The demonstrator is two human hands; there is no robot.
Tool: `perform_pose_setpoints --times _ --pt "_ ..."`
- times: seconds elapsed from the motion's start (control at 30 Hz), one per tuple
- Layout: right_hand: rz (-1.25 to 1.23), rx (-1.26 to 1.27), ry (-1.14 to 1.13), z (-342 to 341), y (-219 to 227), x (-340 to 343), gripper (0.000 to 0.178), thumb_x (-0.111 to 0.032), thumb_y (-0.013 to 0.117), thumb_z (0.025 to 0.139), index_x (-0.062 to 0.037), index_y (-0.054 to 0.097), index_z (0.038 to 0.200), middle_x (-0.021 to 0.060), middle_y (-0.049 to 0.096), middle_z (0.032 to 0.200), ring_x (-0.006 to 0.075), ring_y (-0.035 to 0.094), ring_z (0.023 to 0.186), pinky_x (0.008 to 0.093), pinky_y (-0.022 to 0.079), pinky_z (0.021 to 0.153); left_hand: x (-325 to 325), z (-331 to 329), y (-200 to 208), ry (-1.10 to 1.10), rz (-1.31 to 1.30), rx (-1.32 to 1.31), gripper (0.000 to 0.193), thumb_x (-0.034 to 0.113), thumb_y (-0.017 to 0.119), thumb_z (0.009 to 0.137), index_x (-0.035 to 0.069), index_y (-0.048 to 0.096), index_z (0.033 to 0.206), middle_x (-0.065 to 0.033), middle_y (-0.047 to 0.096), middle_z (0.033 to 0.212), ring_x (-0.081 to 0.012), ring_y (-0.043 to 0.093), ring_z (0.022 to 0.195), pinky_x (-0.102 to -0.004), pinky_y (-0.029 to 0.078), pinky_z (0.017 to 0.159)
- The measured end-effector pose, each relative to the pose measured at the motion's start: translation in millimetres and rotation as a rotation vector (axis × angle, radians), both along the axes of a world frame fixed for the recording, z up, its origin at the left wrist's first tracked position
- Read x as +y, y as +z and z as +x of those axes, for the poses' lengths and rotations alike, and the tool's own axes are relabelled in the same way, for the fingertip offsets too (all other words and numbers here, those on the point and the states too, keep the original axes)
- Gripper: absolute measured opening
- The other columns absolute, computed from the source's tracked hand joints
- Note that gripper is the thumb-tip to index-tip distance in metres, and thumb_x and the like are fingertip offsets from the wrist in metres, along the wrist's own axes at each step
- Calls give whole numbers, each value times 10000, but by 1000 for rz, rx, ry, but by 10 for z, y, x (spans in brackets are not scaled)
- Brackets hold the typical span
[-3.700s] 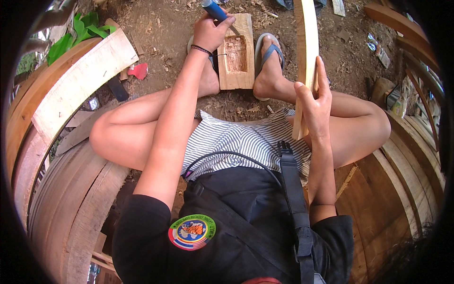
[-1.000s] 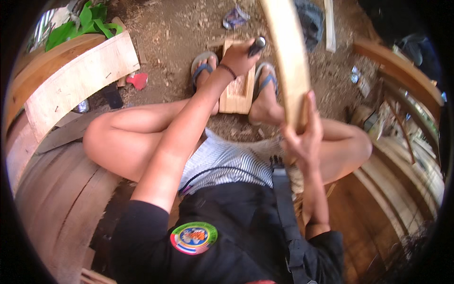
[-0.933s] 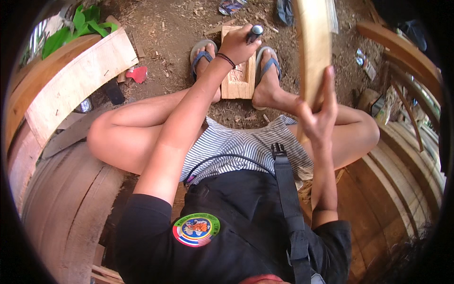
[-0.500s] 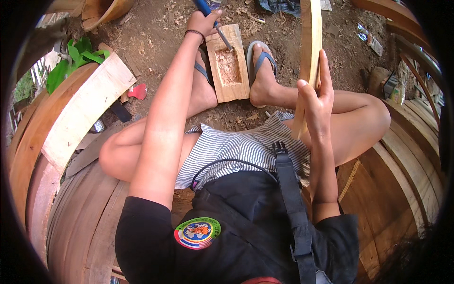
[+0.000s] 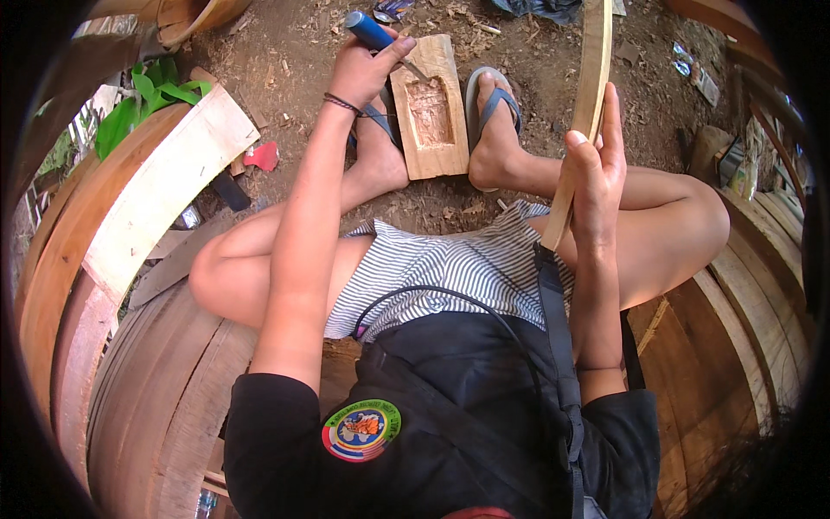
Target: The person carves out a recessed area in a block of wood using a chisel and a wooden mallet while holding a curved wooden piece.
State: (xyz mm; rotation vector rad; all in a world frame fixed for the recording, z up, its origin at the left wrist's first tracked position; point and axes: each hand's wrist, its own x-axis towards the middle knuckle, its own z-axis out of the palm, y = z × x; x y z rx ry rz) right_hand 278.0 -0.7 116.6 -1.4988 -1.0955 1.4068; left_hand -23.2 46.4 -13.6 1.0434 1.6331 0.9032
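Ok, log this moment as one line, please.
left hand: holds blue-handled chisel, tip at wooden block | block: hollowed, on ground between feet | right hand: grips wooden strip, upright

Counted: two hands, left [image 5: 363,73] and right [image 5: 596,173]; one blue-handled chisel [image 5: 372,32]; one hollowed wooden block [image 5: 428,108]; one long curved wooden strip [image 5: 584,112]. Two flip-flops, one under each foot [image 5: 493,104] [image 5: 372,121]; one wrist bracelet [image 5: 343,103]; one red scrap [image 5: 262,156] on the dirt. One broad pale plank [image 5: 164,195] at the left, one clump of green leaves [image 5: 143,104]; stacked curved boards at both sides too overlapped to count.
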Motion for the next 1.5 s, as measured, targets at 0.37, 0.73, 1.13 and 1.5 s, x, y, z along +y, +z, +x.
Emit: perform_pose_setpoints --times 0.37,0.73,1.13,1.5 --pt "-22 -50 46 -76 46 -106 851 -191 659 839 5 223 1543 186 465 1417 240 534 1204 356 446 999 -37 60 -85 14 144 185 353 298 781 858 10 653 1019 -61 706 896 -122 680 829 -258 560 721" --pt "204 -487 196 4 915 119 892 -267 683 759 -24 301 1528 171 607 1271 227 633 1039 329 518 883 -27 302 -59 -4 209 263 317 354 802 812 80 706 941 -43 739 910 -140 681 845 -308 536 800" --pt "401 -556 453 194 479 -140 911 -264 739 697 -9 370 1490 198 568 1260 291 595 1079 406 471 944 -41 386 -24 -42 346 390 391 360 736 815 87 602 1061 -186 699 890 -403 674 879 -468 537 774" --pt "364 -459 607 -128 607 -98 788 -183 702 752 79 407 1434 231 527 1382 325 564 1216 437 472 986 67 209 -266 -60 420 449 406 386 703 830 111 638 1121 -199 697 972 -402 669 914 -455 545 803"
